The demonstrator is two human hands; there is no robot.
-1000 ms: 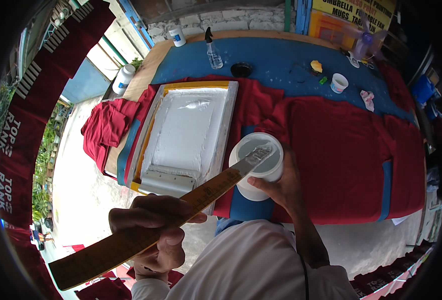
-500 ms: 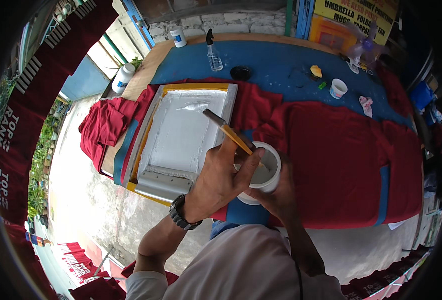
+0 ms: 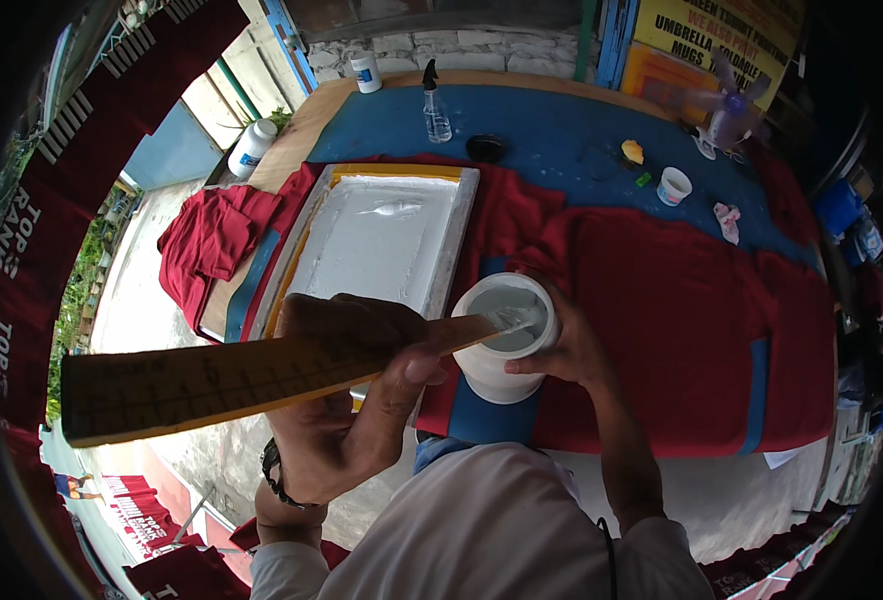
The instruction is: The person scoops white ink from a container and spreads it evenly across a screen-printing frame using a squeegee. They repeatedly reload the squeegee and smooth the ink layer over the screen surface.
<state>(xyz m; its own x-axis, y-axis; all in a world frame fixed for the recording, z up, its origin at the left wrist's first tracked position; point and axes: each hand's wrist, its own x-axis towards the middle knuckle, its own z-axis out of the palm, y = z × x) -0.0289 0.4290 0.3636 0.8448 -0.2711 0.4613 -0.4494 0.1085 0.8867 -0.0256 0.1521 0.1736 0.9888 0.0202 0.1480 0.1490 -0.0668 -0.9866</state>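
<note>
I am gripping a yellow-brown ruler [image 3: 192, 395] between the thumb and fingers of my left hand [image 3: 357, 400], its near end pointing to the left of the frame. Its shadowed face is showing printed graduation ticks and digits, and its far end is dipping into a white plastic tub [image 3: 499, 378] right of the frame's centre, with glossy, whitish paste [image 3: 518, 318] clinging to the tip. My right hand [image 3: 570, 345] is grasping the tub's right side; the tub's outer wall is looking plain.

Just left of the tub, a screen-printing frame [image 3: 459, 235] is lying with white ink [image 3: 362, 250] spread across it. Maroon shirts [image 3: 662, 310] are covering the table on the right.

Further up, a clear spray bottle [image 3: 438, 120] is standing at upper centre, and a white jar [image 3: 366, 74] and a larger white jug [image 3: 253, 148] are bearing blue labels at upper left. A yellow signboard [image 3: 727, 35] is displaying red and black capitals at upper right, while maroon garments [image 3: 22, 265] are hanging along the left edge, carrying white block lettering and stripes.
</note>
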